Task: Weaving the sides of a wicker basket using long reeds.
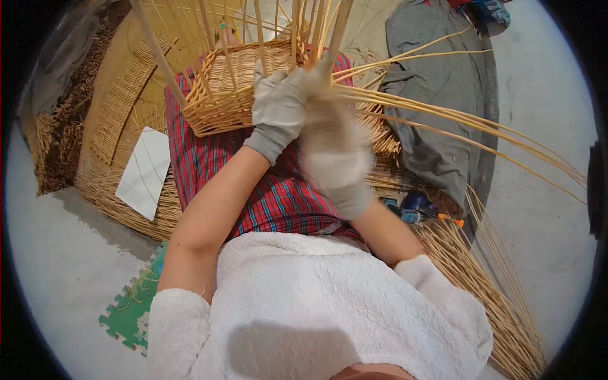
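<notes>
A partly woven wicker basket [218,107] rests on my lap, over a red checked cloth [278,206]. Tall upright stakes [158,54] rise from its rim. My left hand [278,101], in a pale work glove with a grey cuff, is closed on the basket's near right corner; its fingertips are partly hidden. Just to its right, my gloved right hand [335,149] is smeared by motion, so its fingers cannot be read. Long willow rods [430,111] stretch rightward from beside the hands.
Bundled rods [481,297] lie at lower right, near a blue tool [417,202] with an orange tip. A grey cloth [430,126] covers something on the right. At left are a woven strip [123,98], a white sheet [145,174] and a green foam mat [136,310].
</notes>
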A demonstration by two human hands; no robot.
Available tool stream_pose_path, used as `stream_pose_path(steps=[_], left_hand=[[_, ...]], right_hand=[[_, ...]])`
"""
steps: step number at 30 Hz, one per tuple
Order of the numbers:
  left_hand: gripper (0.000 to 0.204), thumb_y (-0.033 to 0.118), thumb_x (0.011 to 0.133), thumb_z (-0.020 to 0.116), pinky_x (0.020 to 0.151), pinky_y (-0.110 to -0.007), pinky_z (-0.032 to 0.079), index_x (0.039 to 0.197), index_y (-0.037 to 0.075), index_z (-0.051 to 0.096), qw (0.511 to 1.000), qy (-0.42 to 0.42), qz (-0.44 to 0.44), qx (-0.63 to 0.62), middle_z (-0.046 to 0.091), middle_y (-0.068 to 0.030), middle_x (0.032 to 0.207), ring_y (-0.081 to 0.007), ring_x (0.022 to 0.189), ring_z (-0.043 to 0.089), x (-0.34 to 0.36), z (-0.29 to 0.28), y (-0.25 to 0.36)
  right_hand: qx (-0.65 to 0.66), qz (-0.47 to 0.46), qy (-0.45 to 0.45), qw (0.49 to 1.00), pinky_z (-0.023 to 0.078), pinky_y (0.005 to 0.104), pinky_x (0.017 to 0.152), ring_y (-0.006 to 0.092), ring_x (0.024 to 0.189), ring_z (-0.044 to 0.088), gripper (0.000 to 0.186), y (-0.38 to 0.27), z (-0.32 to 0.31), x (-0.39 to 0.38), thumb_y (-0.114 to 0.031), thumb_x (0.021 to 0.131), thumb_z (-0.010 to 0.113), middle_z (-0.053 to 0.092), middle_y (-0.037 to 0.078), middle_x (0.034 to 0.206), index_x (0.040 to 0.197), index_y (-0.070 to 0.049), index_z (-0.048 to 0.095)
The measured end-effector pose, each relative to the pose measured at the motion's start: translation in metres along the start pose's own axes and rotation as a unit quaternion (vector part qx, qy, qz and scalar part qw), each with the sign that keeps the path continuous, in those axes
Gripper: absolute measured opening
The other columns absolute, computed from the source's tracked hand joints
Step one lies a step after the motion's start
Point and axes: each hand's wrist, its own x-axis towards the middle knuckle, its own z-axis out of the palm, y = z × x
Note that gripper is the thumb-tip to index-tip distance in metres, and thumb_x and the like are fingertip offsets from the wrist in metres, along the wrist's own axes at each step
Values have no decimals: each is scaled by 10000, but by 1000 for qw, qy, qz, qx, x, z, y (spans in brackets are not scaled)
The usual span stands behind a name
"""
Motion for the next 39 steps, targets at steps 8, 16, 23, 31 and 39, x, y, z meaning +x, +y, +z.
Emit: stream_pose_path(steps=[8, 16, 23, 31, 39], left_hand=[[497, 436, 1024, 485, 1030, -382, 476, 1289, 19, 545, 570, 150, -191, -785, 612, -115, 1243, -240, 1151, 600, -19, -16, -69], [444, 413, 1013, 516, 592, -299, 530, 1138, -12, 547, 791, 50, -110, -600, 704, -121, 907, -179, 776, 672, 61, -84, -47], [511, 328, 979, 556, 792, -376, 565, 1315, -45, 461, 980, 51, 104, -163, 664, -191, 1120, -240, 928, 677, 181, -6, -24], [404, 221, 1009, 545, 1062, -354, 398, 1311, -44, 497, 757, 506, -129, -394, 550, -116, 1283, -233, 1185, 524, 26, -124, -69], [570, 638, 980, 404, 622, -334, 500, 994, 110, 620, 581, 186, -88, -787, 600, -31, 775, -150, 632, 537, -93, -29, -167]], right_hand=[[369, 246, 29, 896, 517, 389, 890, 307, 958, 664, 326, 73, 14, 90, -201, 864, 710, 682, 161, 980, 1151, -61, 646], [-108, 180, -131, 969, 528, 434, 678, 338, 797, 658, 405, 97, 40, 42, -387, 739, 808, 646, 141, 903, 944, -81, 639], [-98, 242, -99, 960, 529, 460, 716, 363, 835, 647, 311, 67, 69, 46, -328, 850, 660, 627, 166, 882, 1022, -73, 612], [-53, 239, -97, 965, 522, 467, 719, 364, 831, 655, 309, 101, 47, 58, -345, 823, 682, 671, 161, 857, 1001, -95, 642], [-72, 134, 55, 987, 475, 431, 631, 310, 698, 604, 363, 52, 6, 26, -402, 752, 779, 571, 114, 727, 739, -91, 592]])
